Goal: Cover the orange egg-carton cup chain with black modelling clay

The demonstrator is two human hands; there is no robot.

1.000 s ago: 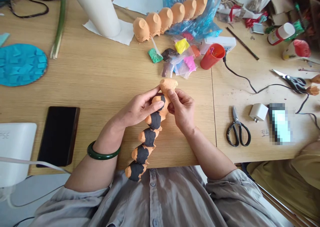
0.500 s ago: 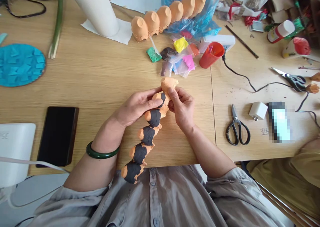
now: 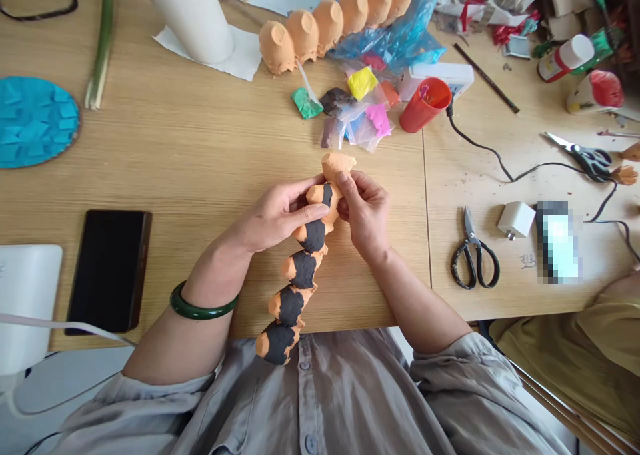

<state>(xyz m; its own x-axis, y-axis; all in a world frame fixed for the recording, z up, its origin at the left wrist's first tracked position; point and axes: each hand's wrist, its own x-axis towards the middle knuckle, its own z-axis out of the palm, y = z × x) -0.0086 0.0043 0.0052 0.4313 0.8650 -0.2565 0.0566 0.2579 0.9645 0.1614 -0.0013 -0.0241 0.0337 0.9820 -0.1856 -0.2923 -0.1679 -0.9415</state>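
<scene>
Since the earlier frame, the black-banded strip's (image 3: 303, 269) lower end has swung right. We have it slanting from bottom centre up to mid-frame. Left hand (image 3: 273, 216) clamped on its upper part, thumb across the front; right hand (image 3: 369, 216) pinching its edge, thumb on top. Beyond, upper centre: coloured packets (image 3: 356, 111), then plain orange strip (image 3: 329, 27).
</scene>
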